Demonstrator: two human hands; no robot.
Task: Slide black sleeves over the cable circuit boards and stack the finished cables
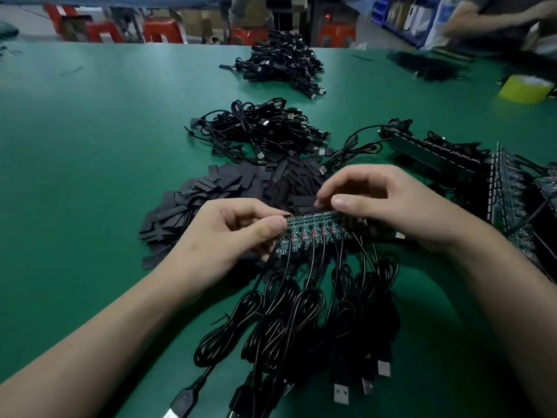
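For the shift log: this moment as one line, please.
left hand: pinches board strip | right hand: pinches board strip | black sleeves: loose pile behind hands | finished cables: heaped farther back

Pinched between the fingers [272, 226], the circuit boards [313, 229] look like hard green laminate with a slight sheen. Below the fingers, the cables [280, 333] wear smooth, glossy black plastic; their USB plugs [340, 393] end in bright metal. Beyond the fingers, the black sleeves [211, 191] look matt, on a smooth matt green table [90, 176].
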